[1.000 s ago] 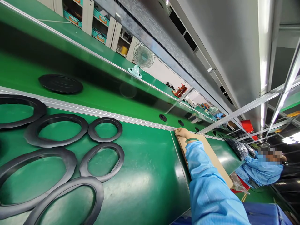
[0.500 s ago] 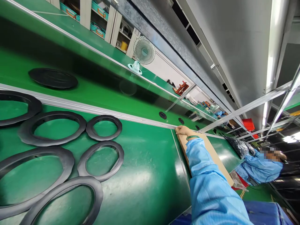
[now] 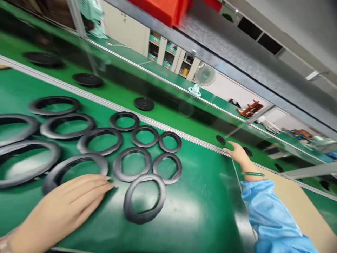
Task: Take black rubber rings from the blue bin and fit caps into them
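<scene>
Left hand lies flat and unclenched, fingertips touching a ring on the worktop; a careless nudge could scatter the neighbouring rings at two o'clock. Right hand, blurred, seems open on the far rail.

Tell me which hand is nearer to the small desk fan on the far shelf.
Right. The right hand rests at the table's far rail, below the desk fan. The left hand lies flat at the near edge beside a black ring, much farther off.
</scene>
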The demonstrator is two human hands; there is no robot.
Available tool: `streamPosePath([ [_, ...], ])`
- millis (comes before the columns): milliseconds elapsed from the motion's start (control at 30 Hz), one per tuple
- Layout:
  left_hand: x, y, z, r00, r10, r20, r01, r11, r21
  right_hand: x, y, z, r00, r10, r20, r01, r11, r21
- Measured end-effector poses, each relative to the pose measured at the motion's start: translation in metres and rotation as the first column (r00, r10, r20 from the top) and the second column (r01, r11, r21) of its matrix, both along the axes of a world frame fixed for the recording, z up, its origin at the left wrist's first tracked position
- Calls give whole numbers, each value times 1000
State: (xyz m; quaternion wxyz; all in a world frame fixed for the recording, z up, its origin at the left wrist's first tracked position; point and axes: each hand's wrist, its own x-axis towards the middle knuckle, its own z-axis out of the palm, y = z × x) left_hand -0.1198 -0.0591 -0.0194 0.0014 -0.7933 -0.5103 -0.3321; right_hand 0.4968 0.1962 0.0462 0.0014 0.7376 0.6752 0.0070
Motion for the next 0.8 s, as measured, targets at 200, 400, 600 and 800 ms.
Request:
streamPosePath([
  [200,43,-10,40,971,-206,-122,225,958,176,-110,15,-64,989,109,-95,-95,984,149],
  [400,92,-8,60,931,-348,-108,338,936,-95,-123,12,-87,983,126,-135,-112,988,106],
  [600,143,44,79,856,-456,-242,298,819,-490,-117,11,-85,978,141,-156,-128,988,90],
  [800,164,68,47,800,-527,-287,377,813,-443,-113,17,-91,970,155,-188,-140,986,90],
])
